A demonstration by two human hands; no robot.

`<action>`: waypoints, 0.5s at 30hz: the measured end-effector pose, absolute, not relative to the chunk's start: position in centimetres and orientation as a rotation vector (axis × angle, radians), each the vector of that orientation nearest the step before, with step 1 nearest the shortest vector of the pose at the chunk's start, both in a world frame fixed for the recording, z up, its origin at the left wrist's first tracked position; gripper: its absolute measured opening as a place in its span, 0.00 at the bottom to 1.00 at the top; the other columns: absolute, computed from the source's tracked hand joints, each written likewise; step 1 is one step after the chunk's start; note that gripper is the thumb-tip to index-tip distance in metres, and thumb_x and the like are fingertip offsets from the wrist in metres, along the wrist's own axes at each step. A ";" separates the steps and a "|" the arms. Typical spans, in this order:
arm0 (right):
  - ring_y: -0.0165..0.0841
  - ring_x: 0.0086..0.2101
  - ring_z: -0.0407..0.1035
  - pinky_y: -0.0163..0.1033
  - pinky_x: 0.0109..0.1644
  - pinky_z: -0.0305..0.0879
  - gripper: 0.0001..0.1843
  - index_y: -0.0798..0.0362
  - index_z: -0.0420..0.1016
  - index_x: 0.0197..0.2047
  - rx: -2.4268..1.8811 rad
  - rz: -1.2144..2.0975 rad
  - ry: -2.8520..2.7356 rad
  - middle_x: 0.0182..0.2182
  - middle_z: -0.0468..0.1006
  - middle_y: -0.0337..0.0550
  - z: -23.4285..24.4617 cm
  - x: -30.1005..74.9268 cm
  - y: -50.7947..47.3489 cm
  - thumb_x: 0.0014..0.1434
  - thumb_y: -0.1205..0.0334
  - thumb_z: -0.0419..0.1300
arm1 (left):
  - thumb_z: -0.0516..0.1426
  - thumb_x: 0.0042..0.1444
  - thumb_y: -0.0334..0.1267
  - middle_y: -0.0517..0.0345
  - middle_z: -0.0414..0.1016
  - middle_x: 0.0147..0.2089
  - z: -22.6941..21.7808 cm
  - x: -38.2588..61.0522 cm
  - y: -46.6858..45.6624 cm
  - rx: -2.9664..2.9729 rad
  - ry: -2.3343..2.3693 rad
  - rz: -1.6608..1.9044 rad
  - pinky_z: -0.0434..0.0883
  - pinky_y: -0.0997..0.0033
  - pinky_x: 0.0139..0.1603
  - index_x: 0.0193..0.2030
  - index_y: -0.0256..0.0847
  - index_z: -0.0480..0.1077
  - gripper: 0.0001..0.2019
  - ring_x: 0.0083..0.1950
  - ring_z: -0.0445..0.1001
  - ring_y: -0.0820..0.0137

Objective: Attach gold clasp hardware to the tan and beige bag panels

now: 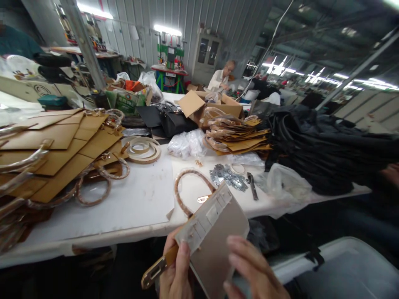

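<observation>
My left hand (pixel 178 265) grips the lower left edge of a handbag panel (pixel 215 245), its thumb pressed on the lining side. This panel is tilted, with its pale grey inner face toward me and small prongs along a lighter strip. A tan strap with a gold metal plate (pixel 155 272) sticks out beside my left hand. From the panel's far edge, a wrapped brown loop handle (pixel 178 185) rests on the table. My right hand (pixel 254 268), slightly blurred, is at the panel's right side with fingers apart; whether it touches the panel is unclear.
Flat metal pieces (pixel 229 176) and a black-handled tool (pixel 252 187) lie beyond the panel. Tan bag panels (pixel 59 153) are stacked at left, more (pixel 238 135) by an open carton (pixel 222 109). Black material (pixel 324 145) is piled right. A plastic bin (pixel 349 270) stands lower right; a co-worker (pixel 221 77) is behind.
</observation>
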State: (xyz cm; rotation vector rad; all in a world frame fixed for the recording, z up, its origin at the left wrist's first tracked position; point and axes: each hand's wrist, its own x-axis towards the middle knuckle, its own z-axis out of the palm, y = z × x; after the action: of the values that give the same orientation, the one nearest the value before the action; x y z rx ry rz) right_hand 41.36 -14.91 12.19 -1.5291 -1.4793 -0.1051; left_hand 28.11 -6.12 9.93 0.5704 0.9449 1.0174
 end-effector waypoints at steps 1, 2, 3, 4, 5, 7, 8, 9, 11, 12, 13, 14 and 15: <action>0.46 0.58 0.74 0.52 0.61 0.76 0.20 0.48 0.75 0.62 -1.596 -0.161 -1.395 0.58 0.79 0.51 12.2 42.9 -14.8 0.67 0.64 0.63 | 0.66 0.53 0.61 0.53 0.82 0.42 9.6 28.2 -6.0 0.565 0.948 1.011 0.76 0.65 0.48 0.49 0.43 0.76 0.26 0.46 0.80 0.58; 0.47 0.60 0.72 0.54 0.64 0.72 0.21 0.49 0.74 0.63 -1.669 -0.189 -1.304 0.60 0.76 0.53 12.3 44.7 -14.6 0.67 0.61 0.63 | 0.66 0.52 0.61 0.54 0.83 0.42 9.3 28.1 -5.8 0.564 0.965 1.007 0.76 0.65 0.49 0.48 0.43 0.77 0.26 0.46 0.80 0.58; 0.48 0.61 0.71 0.56 0.66 0.70 0.23 0.50 0.74 0.64 -1.739 -0.163 -1.219 0.61 0.75 0.54 12.4 46.5 -14.3 0.68 0.57 0.63 | 0.65 0.52 0.61 0.54 0.83 0.42 9.1 28.1 -5.7 0.561 0.995 1.005 0.75 0.65 0.49 0.48 0.43 0.77 0.25 0.47 0.80 0.57; 0.49 0.61 0.70 0.56 0.66 0.69 0.24 0.50 0.74 0.64 -1.797 -0.070 -1.150 0.62 0.75 0.54 12.5 48.2 -14.1 0.69 0.52 0.61 | 0.65 0.52 0.61 0.55 0.83 0.42 9.0 27.9 -5.6 0.561 1.025 1.007 0.75 0.65 0.49 0.47 0.43 0.77 0.25 0.47 0.80 0.57; 0.49 0.60 0.71 0.56 0.66 0.69 0.25 0.50 0.75 0.63 -1.832 0.098 -1.105 0.60 0.76 0.54 12.6 49.8 -13.9 0.70 0.47 0.59 | 0.65 0.52 0.61 0.55 0.83 0.41 8.9 27.8 -5.5 0.569 1.045 1.011 0.76 0.65 0.48 0.45 0.43 0.77 0.25 0.47 0.80 0.56; 0.51 0.57 0.74 0.55 0.63 0.71 0.30 0.51 0.79 0.59 -1.810 0.595 -1.061 0.55 0.81 0.55 12.6 52.2 -13.4 0.70 0.37 0.55 | 0.65 0.49 0.61 0.54 0.83 0.39 8.8 27.5 -5.0 0.604 1.054 1.013 0.76 0.63 0.47 0.42 0.42 0.78 0.25 0.46 0.80 0.54; 0.52 0.55 0.75 0.56 0.61 0.72 0.34 0.52 0.81 0.57 -1.752 0.846 -1.027 0.52 0.82 0.56 12.3 52.8 -13.3 0.68 0.33 0.54 | 0.65 0.48 0.62 0.53 0.82 0.38 8.8 27.4 -4.8 0.622 1.053 1.007 0.77 0.61 0.47 0.41 0.41 0.78 0.25 0.45 0.80 0.53; 0.54 0.54 0.76 0.57 0.59 0.73 0.37 0.53 0.82 0.55 -1.671 1.050 -0.975 0.49 0.83 0.56 12.0 53.2 -13.1 0.66 0.29 0.54 | 0.65 0.48 0.62 0.53 0.82 0.37 8.7 27.3 -4.6 0.636 1.052 0.992 0.77 0.60 0.47 0.40 0.41 0.79 0.25 0.44 0.80 0.53; 0.56 0.53 0.76 0.58 0.56 0.74 0.42 0.53 0.83 0.53 -1.505 1.285 -0.831 0.45 0.84 0.57 11.0 53.0 -12.8 0.60 0.23 0.55 | 0.64 0.50 0.62 0.52 0.82 0.36 8.4 27.3 -4.3 0.644 1.049 0.944 0.77 0.58 0.47 0.41 0.39 0.79 0.26 0.43 0.81 0.52; 0.56 0.53 0.76 0.58 0.55 0.73 0.44 0.53 0.83 0.53 -1.435 1.332 -0.758 0.45 0.84 0.57 10.4 52.6 -12.6 0.58 0.21 0.57 | 0.63 0.51 0.62 0.52 0.82 0.37 8.0 27.3 -4.2 0.644 1.049 0.926 0.77 0.58 0.47 0.42 0.39 0.79 0.26 0.43 0.81 0.53; 0.56 0.53 0.76 0.58 0.55 0.73 0.44 0.53 0.82 0.53 -1.375 1.363 -0.696 0.44 0.84 0.58 9.9 52.1 -12.2 0.55 0.21 0.59 | 0.62 0.52 0.62 0.52 0.82 0.38 7.6 27.3 -4.1 0.644 1.048 0.919 0.77 0.58 0.48 0.44 0.39 0.79 0.26 0.44 0.81 0.53; 0.55 0.52 0.77 0.58 0.55 0.72 0.44 0.53 0.82 0.54 -1.324 1.389 -0.651 0.45 0.84 0.58 9.4 51.5 -11.7 0.54 0.21 0.61 | 0.62 0.53 0.62 0.52 0.83 0.39 7.0 27.3 -4.0 0.650 1.049 0.921 0.77 0.58 0.48 0.46 0.39 0.78 0.27 0.45 0.81 0.53; 0.55 0.52 0.77 0.58 0.55 0.72 0.44 0.52 0.81 0.55 -1.279 1.409 -0.617 0.45 0.84 0.58 9.0 51.0 -11.0 0.54 0.22 0.63 | 0.61 0.55 0.62 0.51 0.83 0.41 6.4 27.1 -3.9 0.665 1.055 0.919 0.77 0.59 0.50 0.48 0.39 0.78 0.27 0.46 0.81 0.54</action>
State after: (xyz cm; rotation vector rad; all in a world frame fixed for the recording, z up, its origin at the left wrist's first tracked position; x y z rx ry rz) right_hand 51.03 -10.95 9.05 -1.2786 -0.6170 1.4085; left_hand 27.13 -3.88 6.36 0.6647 1.0545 0.9193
